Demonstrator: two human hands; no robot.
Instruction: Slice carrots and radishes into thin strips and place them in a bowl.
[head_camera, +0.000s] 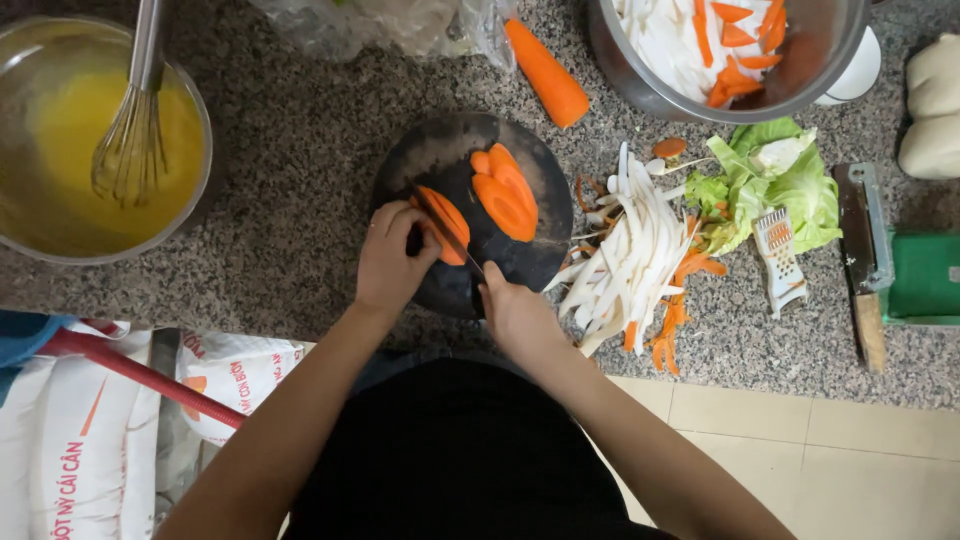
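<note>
A round dark cutting board (440, 150) lies on the speckled stone counter. My left hand (392, 258) presses down a carrot piece (448, 222) at the board's near side. My right hand (515, 312) grips a knife (447, 232) whose blade crosses that carrot piece. Several carrot slices (505, 190) are stacked on the board to the right of the blade.
A steel bowl (30, 245) of yellow beaten egg with a whisk (132, 130) sits far left. A whole carrot (547, 75), a steel bowl (625, 85) of cut vegetables, white strips (630, 255), cabbage leaves (790, 185), a peeler (778, 255) and sacks (80, 440) surround me.
</note>
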